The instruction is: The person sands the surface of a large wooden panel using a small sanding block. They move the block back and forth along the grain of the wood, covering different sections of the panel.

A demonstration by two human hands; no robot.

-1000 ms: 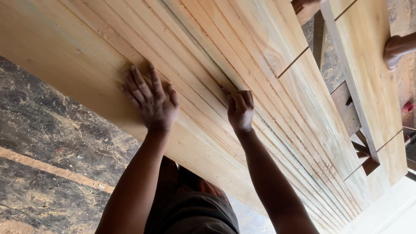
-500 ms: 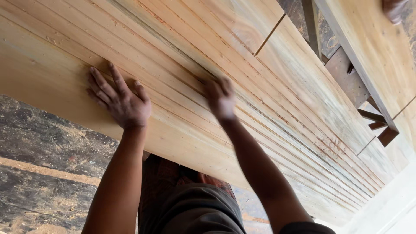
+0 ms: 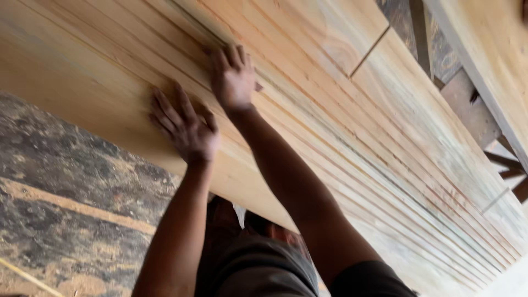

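Nearest you, at the bottom of the view, are your dark trousers (image 3: pixel 264 269) and, to the left, the mottled dark floor (image 3: pixel 66 187) with a pale stripe running across it. Both forearms rise from there to the stack of pale wooden boards (image 3: pixel 341 126), which lies slantwise across the whole view from upper left to lower right, its long edges showing as close parallel lines.

To do this well, judging from how your hands sit, keep your palms flat and press evenly down on the faces of the boards, not on their thin edges, so that nothing tips or slides out of line. Keep your fingers out of the seams between boards, where they could be nipped.

Your left hand (image 3: pixel 184 126) lies on the nearer broad board, fingers spread wide and pointing up and left, palm down on the wood; it holds nothing. Your right hand (image 3: pixel 234 77) lies just beyond it, further into the stack, fingers open but closer together, flat on the boards near a seam. Whether anything small sits under it cannot be told; it looks empty.

Further right, the boards meet end to end at a dark joint (image 3: pixel 368 52). Beyond, at the far right, dark timber framing (image 3: pixel 467 104) shows behind another pale plank (image 3: pixel 484 44).
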